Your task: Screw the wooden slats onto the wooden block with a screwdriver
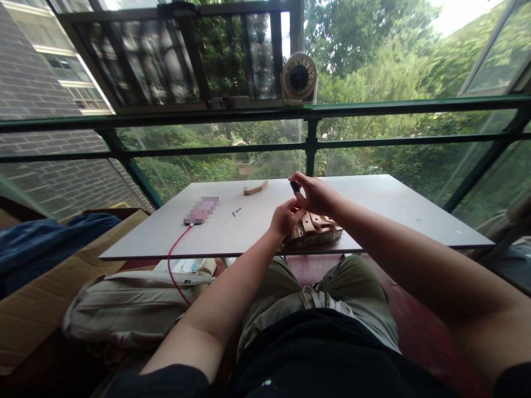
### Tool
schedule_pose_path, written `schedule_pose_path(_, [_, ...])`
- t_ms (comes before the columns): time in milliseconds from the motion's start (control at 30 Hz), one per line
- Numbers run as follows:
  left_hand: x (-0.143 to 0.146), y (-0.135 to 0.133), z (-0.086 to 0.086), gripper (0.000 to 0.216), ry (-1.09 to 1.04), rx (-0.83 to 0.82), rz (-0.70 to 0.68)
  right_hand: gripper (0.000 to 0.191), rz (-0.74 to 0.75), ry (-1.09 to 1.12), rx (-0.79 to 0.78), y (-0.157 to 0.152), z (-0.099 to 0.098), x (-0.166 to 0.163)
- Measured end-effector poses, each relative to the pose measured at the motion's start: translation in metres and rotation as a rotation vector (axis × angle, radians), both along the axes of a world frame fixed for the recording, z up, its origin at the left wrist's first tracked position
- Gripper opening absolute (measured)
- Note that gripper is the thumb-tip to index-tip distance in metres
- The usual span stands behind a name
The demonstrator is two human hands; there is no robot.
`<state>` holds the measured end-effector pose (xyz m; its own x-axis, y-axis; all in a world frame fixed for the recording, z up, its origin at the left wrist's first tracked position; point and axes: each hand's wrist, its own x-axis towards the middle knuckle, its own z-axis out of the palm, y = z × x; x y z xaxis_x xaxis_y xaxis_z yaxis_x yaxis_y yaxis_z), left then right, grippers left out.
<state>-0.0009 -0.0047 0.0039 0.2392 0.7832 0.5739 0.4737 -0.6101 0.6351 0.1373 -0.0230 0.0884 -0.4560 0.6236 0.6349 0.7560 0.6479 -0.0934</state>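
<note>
Presently: your right hand (314,193), pinching a black object (294,187); left hand (285,219), hold unclear, beside wooden pieces (307,224) already in a container (321,239), surface's (224,237) near edge; outside, loose: curved wooden piece (256,189), small dark bits (234,214).

Black object (294,187): small, dark, short; upper part shows at the fingers of the right hand (314,194), tilted, just above the left hand (286,219). Lower end hidden by fingers. Wooden pieces (308,223): several, pale tan, small dark holes in their faces; lying close together in a shallow, brownish container (319,239) at the worktop's (232,240) near edge. Container's left end partly covered by left hand; grip there unclear.
</note>
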Motion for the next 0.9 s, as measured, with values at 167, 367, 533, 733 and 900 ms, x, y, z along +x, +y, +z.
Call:
schedule_pose_path(167, [0.001, -0.001, 0.001, 0.012, 0.006, 0.005, 0.012, 0.041, 0.057, -0.022, -0.006, 0.002, -0.004, 0.003])
schedule_pose_path(367, [0.002, 0.0, 0.0, 0.013, 0.018, -0.001, 0.025, 0.043, 0.129, -0.023, -0.006, 0.002, -0.003, 0.006])
schedule_pose_path(533, [0.002, -0.001, 0.002, 0.014, 0.025, -0.006, 0.02, 0.038, 0.126, 0.015, -0.011, 0.004, 0.0, 0.009])
schedule_pose_path(733, [0.002, -0.002, 0.002, 0.016, 0.015, -0.005, -0.014, 0.036, 0.08, 0.085, -0.019, 0.01, 0.001, 0.015])
schedule_pose_path(900, [0.002, -0.001, 0.0, 0.019, -0.003, -0.005, -0.034, 0.033, 0.063, 0.105, -0.011, 0.01, 0.001, 0.015])
